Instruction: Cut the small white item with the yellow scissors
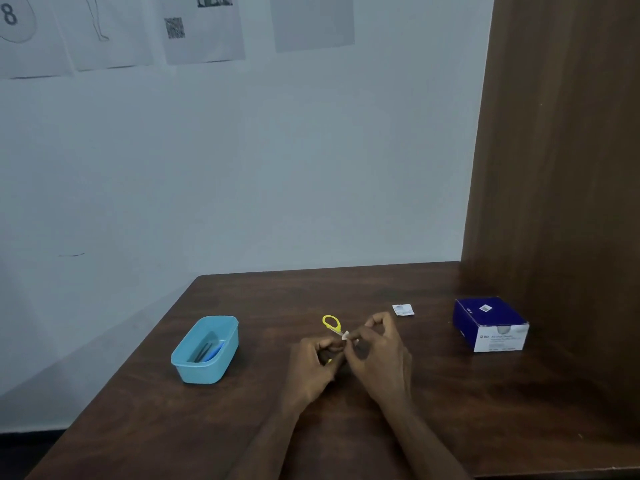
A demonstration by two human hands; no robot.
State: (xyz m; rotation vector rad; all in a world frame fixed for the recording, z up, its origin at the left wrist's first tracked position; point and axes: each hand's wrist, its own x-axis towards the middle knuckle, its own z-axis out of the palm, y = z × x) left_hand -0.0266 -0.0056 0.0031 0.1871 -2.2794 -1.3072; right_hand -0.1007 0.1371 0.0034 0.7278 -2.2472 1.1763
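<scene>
Both hands meet over the middle of the brown table [433,393]. My left hand [313,363] and my right hand [377,351] together pinch a small white packet [345,336] between their fingertips. Just behind the hands lie yellow-handled scissors [330,322], with one handle loop showing and the blades partly hidden by the fingers. A second small white packet [402,309] lies flat on the table to the right of the hands.
A light blue plastic tub [206,349] holding dark tweezers-like tools stands left of the hands. A dark blue and white box [490,323] sits at the right, near a wooden side panel [561,168]. A white wall with paper sheets rises behind the table.
</scene>
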